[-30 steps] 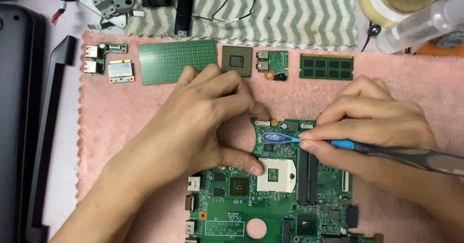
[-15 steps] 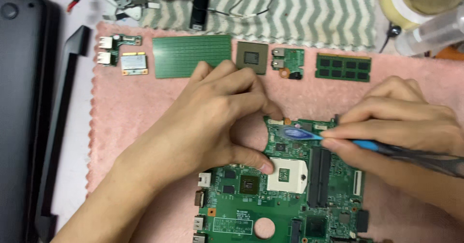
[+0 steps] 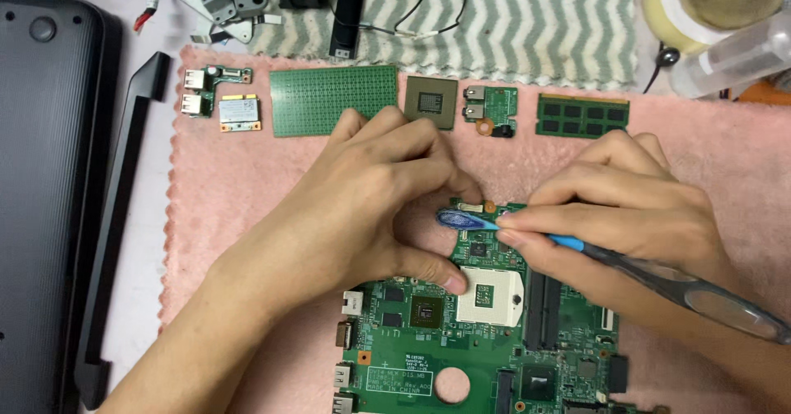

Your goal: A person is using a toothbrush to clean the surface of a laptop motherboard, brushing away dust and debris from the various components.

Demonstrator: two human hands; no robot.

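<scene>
**Stripped laptop board under a plastic tool**

Pink towelling covers the bench in the head view, with a grey zigzag cloth at twelve o'clock and a dark laptop shell at nine o'clock. Removed parts are laid in a row along the towel's far edge: two small port boards, a wireless card, a green perforated panel, a processor chip, a small jack board and a memory stick. The green motherboard lies at six o'clock, its processor socket already bare. It is steadied by the left hand, whose grip is pressed on the board's upper edge, thumb beside the socket. A blue-tipped pry tool is grasped in the right hand's clenched grip, its tip at a connector near the top edge. Stripping is judged well advanced; small fittings appear left on the board.
</scene>
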